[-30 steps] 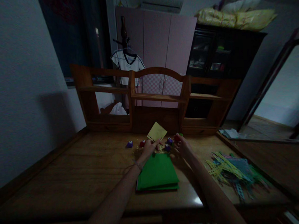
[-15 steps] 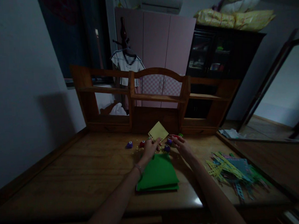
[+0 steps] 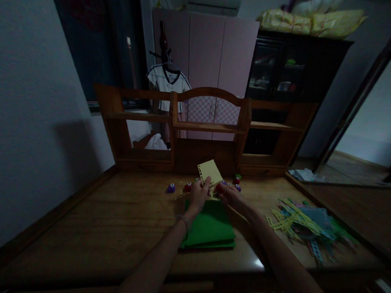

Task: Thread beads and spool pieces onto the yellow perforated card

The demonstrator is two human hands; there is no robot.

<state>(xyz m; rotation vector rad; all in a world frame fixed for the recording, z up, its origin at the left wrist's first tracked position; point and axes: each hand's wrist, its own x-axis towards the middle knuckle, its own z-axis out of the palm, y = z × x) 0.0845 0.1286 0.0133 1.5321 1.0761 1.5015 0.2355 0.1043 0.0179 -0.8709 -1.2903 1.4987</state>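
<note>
My left hand (image 3: 199,196) pinches a small yellow sheet of paper (image 3: 210,169) by its near edge, with rows of punched holes along its left and near sides. Closed around a small red craft punch (image 3: 219,188) is my right hand (image 3: 234,198), at the sheet's near right corner. Other punches lie close by: a purple punch (image 3: 171,188) and another red punch (image 3: 188,187) to the left, a red-and-green one (image 3: 237,178) behind my right hand. Yellow paper bits are scattered between them. Under my left wrist lies a stack of green paper (image 3: 209,227).
A heap of punched paper strips (image 3: 308,221) in yellow, blue and green covers the desk's right side. Along the back stands a wooden shelf unit (image 3: 207,128). A wall (image 3: 35,129) borders the desk at left.
My right hand has picked up the red punch from the back and brought it nearer to the sheet. The yellow sheet has turned in my left hand, and its punched side now faces left.
</note>
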